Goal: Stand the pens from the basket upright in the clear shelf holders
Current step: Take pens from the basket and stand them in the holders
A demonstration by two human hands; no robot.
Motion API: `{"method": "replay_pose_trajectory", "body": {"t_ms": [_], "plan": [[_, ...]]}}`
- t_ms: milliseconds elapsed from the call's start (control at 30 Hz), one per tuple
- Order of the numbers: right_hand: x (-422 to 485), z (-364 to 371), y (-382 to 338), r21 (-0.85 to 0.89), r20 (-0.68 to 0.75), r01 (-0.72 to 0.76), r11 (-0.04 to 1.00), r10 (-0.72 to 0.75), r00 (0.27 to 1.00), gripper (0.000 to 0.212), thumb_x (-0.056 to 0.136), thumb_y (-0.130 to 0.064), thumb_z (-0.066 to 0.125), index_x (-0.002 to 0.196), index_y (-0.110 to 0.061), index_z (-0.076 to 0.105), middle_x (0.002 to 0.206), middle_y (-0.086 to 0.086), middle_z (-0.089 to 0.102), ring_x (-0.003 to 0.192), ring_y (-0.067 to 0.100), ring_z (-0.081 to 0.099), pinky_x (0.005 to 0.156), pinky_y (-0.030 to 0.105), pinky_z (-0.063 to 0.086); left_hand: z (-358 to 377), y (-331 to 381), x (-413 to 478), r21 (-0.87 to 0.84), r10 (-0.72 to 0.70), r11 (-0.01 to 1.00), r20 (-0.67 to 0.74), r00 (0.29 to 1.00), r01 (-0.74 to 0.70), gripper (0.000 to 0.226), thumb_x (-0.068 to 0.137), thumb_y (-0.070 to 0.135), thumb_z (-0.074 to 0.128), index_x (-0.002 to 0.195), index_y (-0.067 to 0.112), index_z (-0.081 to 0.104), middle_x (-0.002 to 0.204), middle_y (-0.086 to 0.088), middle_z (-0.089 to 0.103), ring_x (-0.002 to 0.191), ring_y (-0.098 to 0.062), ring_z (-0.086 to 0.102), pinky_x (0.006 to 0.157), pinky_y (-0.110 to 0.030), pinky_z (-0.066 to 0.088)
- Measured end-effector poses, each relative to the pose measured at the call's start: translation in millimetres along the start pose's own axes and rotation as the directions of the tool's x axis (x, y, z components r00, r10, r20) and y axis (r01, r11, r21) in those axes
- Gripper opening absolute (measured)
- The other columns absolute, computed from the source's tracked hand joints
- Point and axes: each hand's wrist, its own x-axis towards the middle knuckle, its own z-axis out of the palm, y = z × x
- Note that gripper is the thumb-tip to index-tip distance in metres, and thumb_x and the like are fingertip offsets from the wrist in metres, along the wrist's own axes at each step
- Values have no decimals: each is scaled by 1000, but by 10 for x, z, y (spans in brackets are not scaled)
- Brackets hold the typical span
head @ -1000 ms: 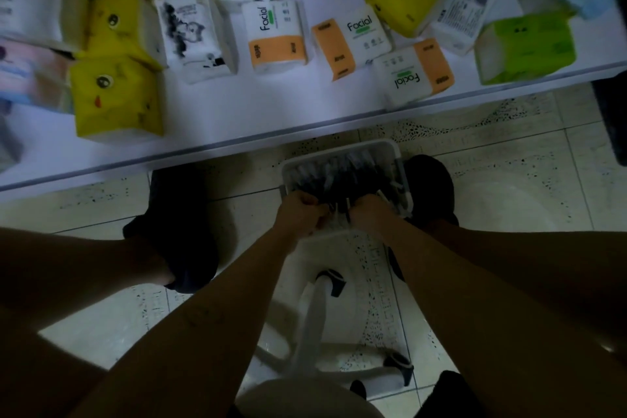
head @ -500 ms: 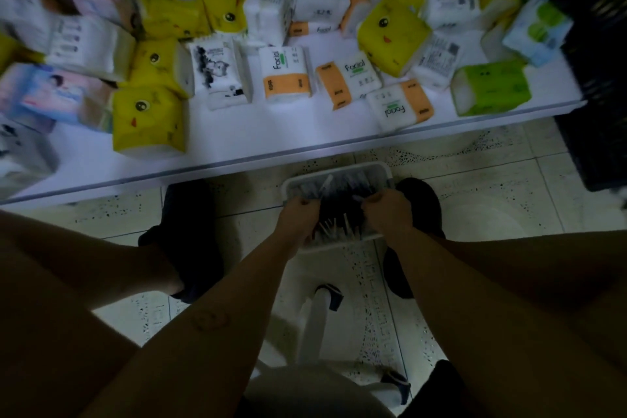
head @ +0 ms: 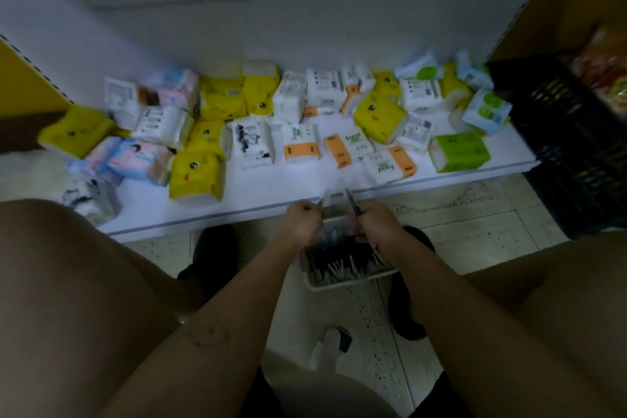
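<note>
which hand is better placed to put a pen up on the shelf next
Probably the right hand: it grips a dark pen angled toward the shelf. What the left hand holds is too blurred to identify.

both hands over the basket (head: 342,282) of pens: left hand (head: 303,221) grips one, right hand (head: 376,222) grips a dark pen (head: 351,203).

Both hands have risen from the basket (head: 342,282): the left hand (head: 303,220) now grips a pale pen (head: 326,197), the right hand (head: 376,222) a dark pen (head: 352,205), tips angled toward the shelf (head: 305,180) edge. A second ago the fingers were down among the pens. The view has tilted up, bringing in a black crate (head: 570,146).
</note>
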Motion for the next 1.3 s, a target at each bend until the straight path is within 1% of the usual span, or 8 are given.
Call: {"method": "replay_pose_trajectory", "body": {"t_ms": [100, 267, 467, 567, 733, 1100, 1233, 1300], "plan": [[-174, -42, -248, 30, -62, 95, 995, -93, 994, 22, 98, -12, 39, 103, -13, 60, 79, 4, 58, 59, 17, 48, 51, 27, 35, -158, 196, -80, 27, 141, 990, -65, 988, -139, 29, 95, 46, 52, 90, 18, 60, 71, -4, 57, 54, -16, 45, 49, -24, 34], [-522, -124, -583, -22, -101, 393, 919, -393, 914, 32, 104, -31, 38, 132, -24, 52, 78, -8, 47, 63, 8, 42, 52, 22, 32, -255, 593, -301, 6, 365, 930, -99, 926, -366, 25, 100, 38, 45, 112, 18, 53, 64, -7, 62, 47, -16, 51, 44, -21, 39], [-892, -176, -1067, 18, -106, 509, 861, -504, 857, 26, 102, -10, 39, 118, -2, 57, 84, 6, 58, 65, 17, 51, 57, 27, 42, -346, 1009, -583, 43, 536, 844, -103, 838, -534, 23, 102, 30, 42, 109, 10, 51, 81, -7, 61, 58, -18, 53, 58, -32, 46], [-1054, -214, -1282, -71, -160, 604, 794, -607, 779, 24, 102, -15, 40, 117, -13, 58, 94, 2, 61, 82, 15, 55, 65, 26, 43, -436, 1192, -730, 92, 608, 794, -160, 778, -601, 27, 101, 35, 44, 105, 12, 56, 79, -1, 61, 62, -12, 53, 62, -29, 43], [-1395, -271, -1628, -26, -224, 741, 671, -726, 650, 23, 102, -25, 42, 98, -17, 64, 74, -3, 57, 57, 9, 50, 58, 28, 45, -621, 1576, -1101, 134, 740, 669, -214, 638, -731, 23, 99, 34, 48, 104, 15, 60, 68, 2, 61, 55, -3, 56, 54, -20, 43], [-2235, -529, -2517, 71, -262, 891, 448, -854, 450, 21, 93, -20, 63, 86, 0, 61, 54, -5, 55, 44, 15, 47, 42, 27, 43, -1070, 2555, -1916, 18, 852, 504, -174, 494, -863, 20, 99, 29, 50, 97, 9, 53, 82, -7, 69, 74, -18, 69, 67, -35, 56], [-2521, -641, -2843, 75, -244, 921, 383, -888, 389, 14, 88, -15, 69, 87, -1, 65, 72, 10, 65, 61, 21, 59, 60, 37, 55, -1260, 2928, -2178, 145, 882, 455, -215, 421, -879, 16, 96, 25, 56, 96, 10, 61, 90, -5, 68, 81, -16, 68, 77, -40, 58], [-2620, -714, -3008, 13, -269, 937, 348, -902, 339, 11, 85, -20, 72, 83, -9, 70, 72, 0, 67, 68, 15, 62, 65, 32, 54, -1341, 3106, -2315, 185, 894, 428, -229, 384, -885, 12, 93, 24, 60, 94, 13, 64, 90, -3, 68, 82, -16, 66, 81, -41, 57]]}}
